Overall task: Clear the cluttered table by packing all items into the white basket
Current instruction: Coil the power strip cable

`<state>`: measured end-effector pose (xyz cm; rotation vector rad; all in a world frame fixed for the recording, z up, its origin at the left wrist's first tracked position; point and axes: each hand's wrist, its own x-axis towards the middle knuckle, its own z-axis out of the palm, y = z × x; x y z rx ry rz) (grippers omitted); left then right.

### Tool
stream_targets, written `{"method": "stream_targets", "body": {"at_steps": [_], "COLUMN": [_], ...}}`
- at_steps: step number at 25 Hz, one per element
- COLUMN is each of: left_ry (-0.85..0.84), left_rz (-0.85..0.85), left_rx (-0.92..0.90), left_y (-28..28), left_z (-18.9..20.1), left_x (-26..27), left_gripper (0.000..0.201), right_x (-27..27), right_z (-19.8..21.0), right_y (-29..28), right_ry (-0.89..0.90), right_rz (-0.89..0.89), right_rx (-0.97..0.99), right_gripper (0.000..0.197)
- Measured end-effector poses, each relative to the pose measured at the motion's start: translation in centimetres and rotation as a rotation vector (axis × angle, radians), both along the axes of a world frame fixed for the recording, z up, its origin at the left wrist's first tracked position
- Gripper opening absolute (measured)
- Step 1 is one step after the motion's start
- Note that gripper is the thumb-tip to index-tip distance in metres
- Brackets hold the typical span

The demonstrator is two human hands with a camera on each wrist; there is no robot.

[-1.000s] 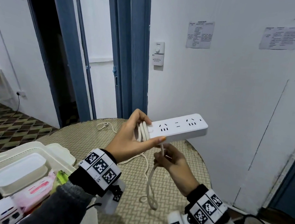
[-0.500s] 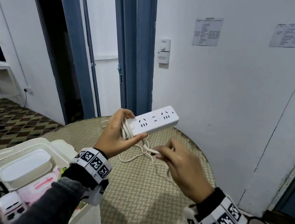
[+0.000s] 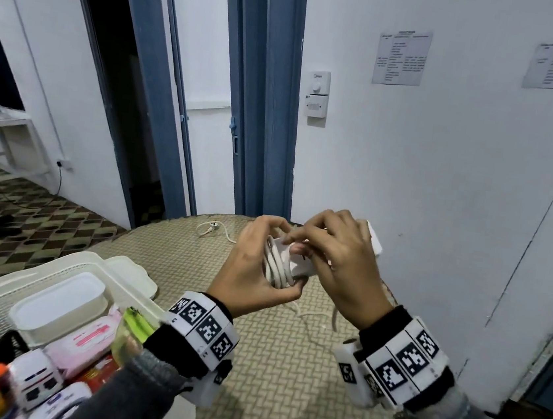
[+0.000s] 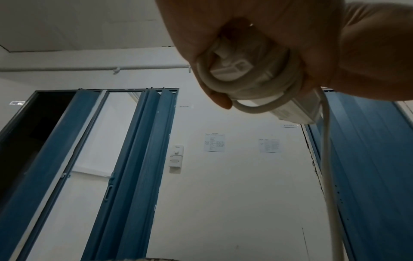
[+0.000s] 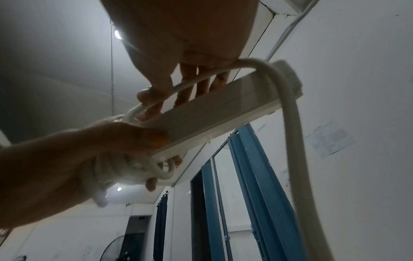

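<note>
- The left hand is holding one end of the white power strip up above the tabletop, its grip curled round the strip and the coils of white cord wound about that end.
- The right hand is reaching over the top of the strip, its grip pinching the cord against the strip's upper face; in the right wrist view the cord is passing under its fingers.
- A loose length of cord is hanging below the hands and trailing across the tabletop to the plug, which is lying near the far edge.
- The white basket is sitting at the near left of the tabletop, holding a white lidded box, a pink packet and other small items.
</note>
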<state>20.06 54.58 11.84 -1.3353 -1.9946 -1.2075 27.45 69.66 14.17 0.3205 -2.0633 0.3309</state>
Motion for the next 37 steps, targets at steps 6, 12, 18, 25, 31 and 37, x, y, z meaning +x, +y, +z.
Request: {"method": "stream_targets", "body": {"at_steps": [6, 12, 18, 25, 31, 37], "left_ry": [0.064, -0.119, -0.113, -0.222, -0.317, -0.322], "left_rz": [-0.067, -0.079, -0.074, -0.026, -0.150, -0.174], "left_rx": [-0.109, -0.215, -0.101, -0.015, -0.155, -0.027], "left_y": [-2.0, -2.8, -3.0, -5.0, -4.9, -4.2], "left_z": [0.7, 0.9, 0.6, 1.7, 2.0, 3.4], "left_x": [-0.1, -0.1, 0.3, -1.2, 0.4, 1.4], "left_gripper": [0.077, 0.071, 0.058, 0.060, 0.064, 0.074], "right_x": [0.1, 0.8, 1.7, 3.8, 1.5, -0.3], "right_z": [-0.1, -1.2, -1.8, -5.5, -1.5, -5.9], "right_y": [3.3, 1.7, 1.6, 4.3, 5.4, 0.4], "right_ry": [-0.350, -0.316, -0.309, -0.587, -0.111, -0.315], "right_rz": [-0.212, -0.177, 0.199, 0.621, 0.400, 0.414], "right_rx": [-0.118, -0.260, -0.832, -1.050, -0.942, -1.124], "right_gripper": [0.080, 0.051, 0.055, 0.056, 0.019, 0.021]}}
